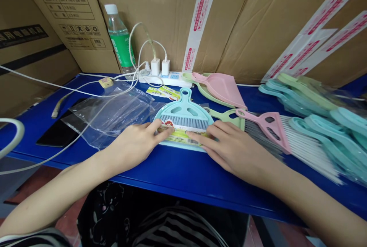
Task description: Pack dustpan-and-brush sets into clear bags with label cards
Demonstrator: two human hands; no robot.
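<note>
Flat on the blue table lies a light-blue dustpan (183,147) with a matching small hand broom (185,104) on it, grey bristles toward me. Across the bristles runs a yellow-green and white paper label (183,135) with a red cartoon figure. My left hand (137,142) pinches the label's left part, thumb and index finger on it. From the other side my right hand (229,145) grips the label's right end, its index finger lying along the paper. Both hands are closed around the sides of the set, and their undersides are hidden.
Clear plastic bags (114,111) and a black phone (61,128) lie left, with white cables crossing them. Behind stand a power strip (172,80) and a water bottle (120,40). Pink dustpan (220,86), pink broom (268,126) and several bagged blue sets (335,136) lie right.
</note>
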